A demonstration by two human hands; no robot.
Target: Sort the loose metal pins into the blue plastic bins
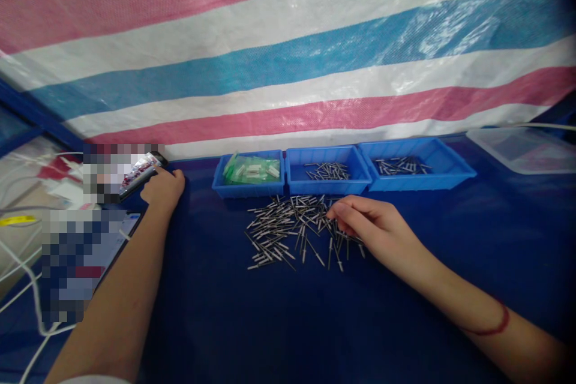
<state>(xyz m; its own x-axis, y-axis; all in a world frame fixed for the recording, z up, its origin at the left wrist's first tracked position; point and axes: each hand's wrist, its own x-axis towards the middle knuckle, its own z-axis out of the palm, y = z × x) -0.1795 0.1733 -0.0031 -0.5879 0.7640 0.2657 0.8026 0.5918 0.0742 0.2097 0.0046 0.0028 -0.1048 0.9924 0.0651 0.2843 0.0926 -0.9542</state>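
Note:
A loose heap of small metal pins lies on the dark blue table cover. My right hand rests on the heap's right side, fingers curled with their tips among the pins; I cannot make out whether it pinches one. My left hand reaches to the far left and is closed around the end of a dark phone. Behind the heap stand three blue bins: the left bin holds green and white packets, the middle bin and the right bin hold more pins.
A striped pink, white and blue tarp hangs right behind the bins. A clear plastic tray sits at the far right. White cables and a tablet-like screen lie along the table's left edge.

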